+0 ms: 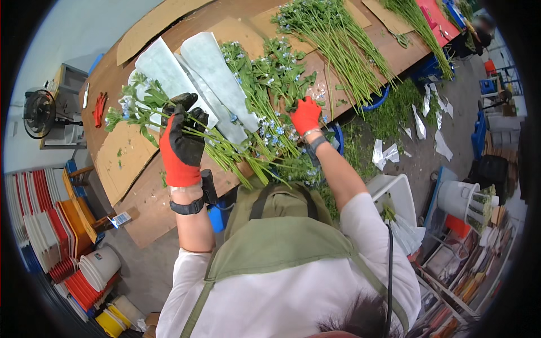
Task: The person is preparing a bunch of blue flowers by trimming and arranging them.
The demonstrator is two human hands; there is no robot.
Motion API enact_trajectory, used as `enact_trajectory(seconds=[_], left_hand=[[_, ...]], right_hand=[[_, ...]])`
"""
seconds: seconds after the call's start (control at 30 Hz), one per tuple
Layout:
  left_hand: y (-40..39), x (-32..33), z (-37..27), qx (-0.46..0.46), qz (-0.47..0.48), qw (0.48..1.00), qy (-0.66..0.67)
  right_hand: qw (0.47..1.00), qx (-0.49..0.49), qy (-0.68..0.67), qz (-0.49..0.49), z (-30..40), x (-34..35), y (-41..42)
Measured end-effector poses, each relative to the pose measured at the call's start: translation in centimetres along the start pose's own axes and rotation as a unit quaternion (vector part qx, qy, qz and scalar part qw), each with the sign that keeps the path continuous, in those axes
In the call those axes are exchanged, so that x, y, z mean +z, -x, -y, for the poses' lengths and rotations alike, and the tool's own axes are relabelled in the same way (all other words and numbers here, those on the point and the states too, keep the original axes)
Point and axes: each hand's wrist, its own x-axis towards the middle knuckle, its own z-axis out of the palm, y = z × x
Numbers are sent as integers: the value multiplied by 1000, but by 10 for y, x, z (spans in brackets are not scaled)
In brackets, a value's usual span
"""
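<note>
My left hand (183, 139), in a red glove with a black palm, holds a bunch of blue-flowered stems (148, 99); its blooms point left and its cut ends reach toward my apron. In a red glove, my right hand (306, 115) grips the leafy top of a stem at the edge of a pile of the same flowers (270, 80) on the table. White paper-like wrapping sleeves (213, 76) lie between the bunch and the pile. Farther right on the table rests a large heap of long green stems (338, 50).
Cardboard sheets (127, 148) cover parts of the wooden table (148, 224). Red gloves (99, 110) and a phone-like object (86, 96) lie at its left. Blue tubs (376, 101) stand below the edge. Cuttings and foil scraps (418, 122) litter the floor. Another person (479, 36) is at the far right.
</note>
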Motion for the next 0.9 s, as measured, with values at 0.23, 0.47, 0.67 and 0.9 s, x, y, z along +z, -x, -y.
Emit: enact_trajectory(seconds=[0.23, 0.47, 0.67, 0.9], left_hand=[[-9, 25, 10, -23, 47, 998, 24], [-31, 17, 34, -24, 18, 998, -57], [-25, 20, 36, -17, 8, 1000, -1], [-28, 0, 30, -12, -13, 999, -30]], right_hand=[[913, 97, -391, -65, 7, -72, 10], [922, 13, -373, -100, 3, -96, -1], [953, -20, -278, 121, -13, -79, -16], [984, -17, -178, 20, 2, -77, -30]])
